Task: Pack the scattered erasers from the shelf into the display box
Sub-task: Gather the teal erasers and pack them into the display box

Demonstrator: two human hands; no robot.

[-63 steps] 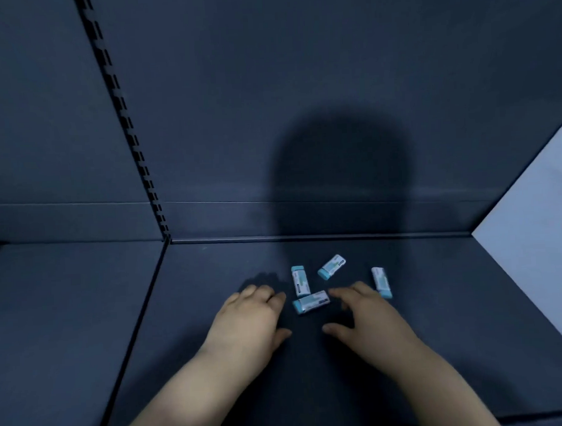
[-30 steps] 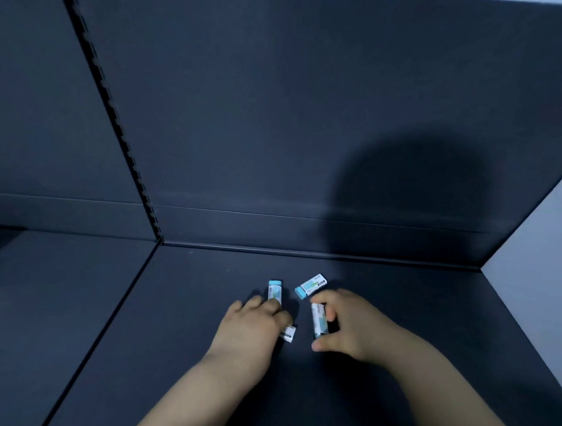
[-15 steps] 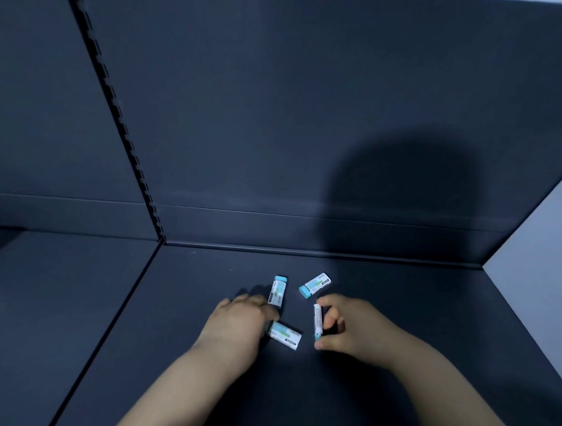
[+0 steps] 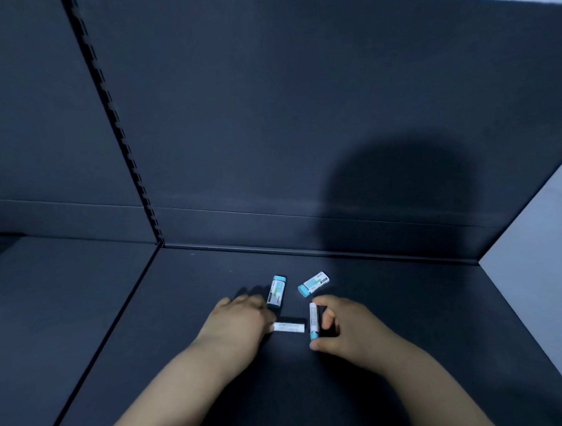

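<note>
Several small white-and-teal erasers are on the dark shelf floor (image 4: 211, 273). My right hand (image 4: 346, 329) pinches one eraser (image 4: 313, 321) on its edge between forefinger and thumb. My left hand (image 4: 242, 320) grips the left end of another eraser (image 4: 289, 327), which lies crosswise between the hands. A third eraser (image 4: 276, 292) lies just past my left fingertips, and a fourth (image 4: 313, 283) lies flat behind my right hand. The display box is not in view.
The shelf's dark back panel (image 4: 301, 115) rises close behind the erasers, with a slotted upright (image 4: 122, 139) at the left. A pale side wall (image 4: 540, 282) closes the right. Another shelf bay (image 4: 51, 303) lies to the left.
My right hand has picked up the rightmost eraser and stood it on edge. My left hand has taken hold of the near eraser and turned it crosswise. Two erasers behind stay put.
</note>
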